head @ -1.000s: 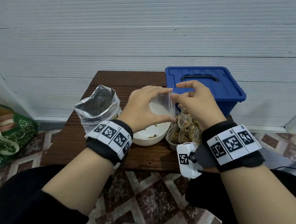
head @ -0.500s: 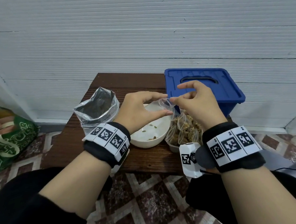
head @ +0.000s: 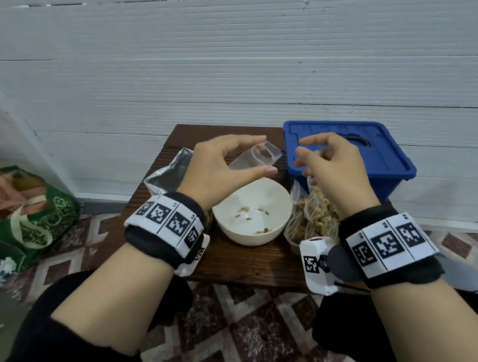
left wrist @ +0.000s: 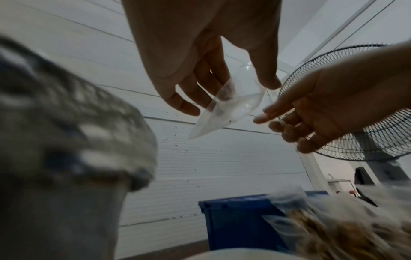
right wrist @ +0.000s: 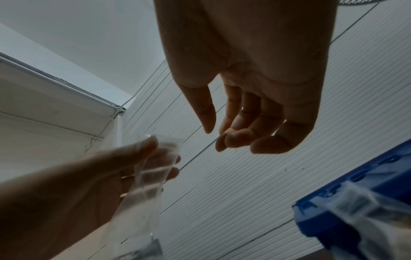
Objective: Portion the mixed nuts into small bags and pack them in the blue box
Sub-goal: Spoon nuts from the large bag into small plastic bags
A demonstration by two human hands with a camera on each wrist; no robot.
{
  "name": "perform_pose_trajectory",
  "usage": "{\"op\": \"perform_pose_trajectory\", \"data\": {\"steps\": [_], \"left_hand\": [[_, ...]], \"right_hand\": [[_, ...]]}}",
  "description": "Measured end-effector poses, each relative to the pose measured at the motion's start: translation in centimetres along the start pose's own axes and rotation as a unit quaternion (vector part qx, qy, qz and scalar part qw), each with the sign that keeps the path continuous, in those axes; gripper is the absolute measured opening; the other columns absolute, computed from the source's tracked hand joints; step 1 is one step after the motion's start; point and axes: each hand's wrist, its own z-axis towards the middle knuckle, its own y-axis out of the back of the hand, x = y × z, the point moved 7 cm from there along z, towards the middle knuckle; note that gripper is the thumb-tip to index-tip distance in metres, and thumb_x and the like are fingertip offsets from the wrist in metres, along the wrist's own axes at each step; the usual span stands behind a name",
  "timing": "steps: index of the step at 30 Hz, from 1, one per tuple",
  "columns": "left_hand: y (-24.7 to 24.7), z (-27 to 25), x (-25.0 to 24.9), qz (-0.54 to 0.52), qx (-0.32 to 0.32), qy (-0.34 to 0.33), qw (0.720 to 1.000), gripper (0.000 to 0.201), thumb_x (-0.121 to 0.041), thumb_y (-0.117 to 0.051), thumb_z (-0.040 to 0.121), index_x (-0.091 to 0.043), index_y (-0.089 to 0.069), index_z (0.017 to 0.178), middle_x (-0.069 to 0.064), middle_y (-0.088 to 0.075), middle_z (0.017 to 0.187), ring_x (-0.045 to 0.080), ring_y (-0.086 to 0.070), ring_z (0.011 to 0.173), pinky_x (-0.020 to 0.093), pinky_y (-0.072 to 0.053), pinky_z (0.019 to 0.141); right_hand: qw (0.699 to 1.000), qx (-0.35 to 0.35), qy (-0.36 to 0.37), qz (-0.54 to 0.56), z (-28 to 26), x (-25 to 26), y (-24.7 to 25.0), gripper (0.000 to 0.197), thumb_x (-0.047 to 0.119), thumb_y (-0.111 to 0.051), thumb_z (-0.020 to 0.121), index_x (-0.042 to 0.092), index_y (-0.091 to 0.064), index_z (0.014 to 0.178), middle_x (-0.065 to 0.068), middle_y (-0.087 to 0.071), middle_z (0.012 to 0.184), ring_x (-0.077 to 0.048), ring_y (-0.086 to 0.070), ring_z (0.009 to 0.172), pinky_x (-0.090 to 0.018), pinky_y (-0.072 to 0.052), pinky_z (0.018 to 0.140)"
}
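**Head view: left hand holds an empty bag over the bowl**

Head view shows the left hand (head: pixel 216 168) pinching a small clear bag (head: pixel 254 157) between thumb and fingers, its mouth gaping toward 3 o'clock. Just beside it, the right hand (head: pixel 332 166) holds nothing, fingers loosely curled. Below sits a white bowl (head: pixel 226 211) with a few nuts (head: pixel 248 210). Filled bags (head: pixel 313 217) lie at its 3 o'clock, against the closed blue box (head: pixel 388 163).

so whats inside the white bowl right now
The white bowl holds only a few loose nuts scattered on its bottom; most of the inside is bare. The near inner wall is hidden behind its own rim, so anything there cannot be seen.
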Motion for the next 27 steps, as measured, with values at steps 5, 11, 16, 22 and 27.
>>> {"op": "perform_pose_trajectory", "data": {"steps": [5,11,16,22,27], "left_hand": [[5.7,0.7,-0.1,-0.006,-0.066,0.028,0.997,0.049,-0.034,-0.084,0.068,-0.027,-0.067,0.113,-0.019,-0.066,0.102,-0.011,-0.060,0.096,0.005,-0.043,0.083],[11.8,0.5,4.9,0.063,-0.143,0.118,0.981,0.048,-0.043,-0.081,0.071,-0.030,-0.068,0.115,-0.018,-0.067,0.103,-0.012,-0.057,0.095,0.001,-0.040,0.080],[11.5,-0.8,11.1,0.068,-0.085,0.210,0.972,0.044,-0.040,-0.081,0.071,-0.027,-0.068,0.111,-0.020,-0.062,0.094,-0.016,-0.054,0.084,0.002,-0.040,0.080],[9.2,-1.8,13.9,0.017,-0.039,0.245,0.969,0.047,-0.054,-0.078,0.067,-0.031,-0.070,0.107,-0.012,-0.072,0.096,0.005,-0.064,0.097,0.032,-0.050,0.095],[8.2,-2.1,12.6,-0.028,-0.025,0.217,0.975,0.040,-0.054,-0.075,0.065,-0.041,-0.063,0.101,-0.018,-0.070,0.086,-0.007,-0.063,0.088,0.014,-0.048,0.082]], "right_hand": [[0.998,0.052,0.017,-0.024,0.3,1.2,-3.9,0.005,0.022,-0.063,0.089,0.027,-0.063,0.088,-0.003,-0.070,0.078,-0.005,-0.060,0.066,-0.030,-0.050,0.072],[0.988,0.120,0.034,-0.088,0.9,2.1,-9.5,0.022,0.039,-0.064,0.088,0.021,-0.069,0.100,0.005,-0.062,0.080,-0.005,-0.057,0.077,-0.015,-0.040,0.062],[0.983,0.131,0.045,-0.120,1.9,2.0,-13.1,0.030,0.038,-0.067,0.087,0.019,-0.069,0.111,0.010,-0.058,0.078,0.001,-0.051,0.073,-0.015,-0.036,0.063],[0.973,0.088,0.102,-0.186,3.0,1.9,-15.5,0.010,0.028,-0.072,0.083,0.021,-0.070,0.090,-0.003,-0.065,0.090,-0.017,-0.060,0.087,-0.032,-0.049,0.082],[0.954,0.090,0.172,-0.230,1.9,2.5,-15.9,0.014,0.026,-0.069,0.082,0.031,-0.060,0.074,0.003,-0.063,0.086,-0.027,-0.056,0.094,-0.045,-0.043,0.089]]}}
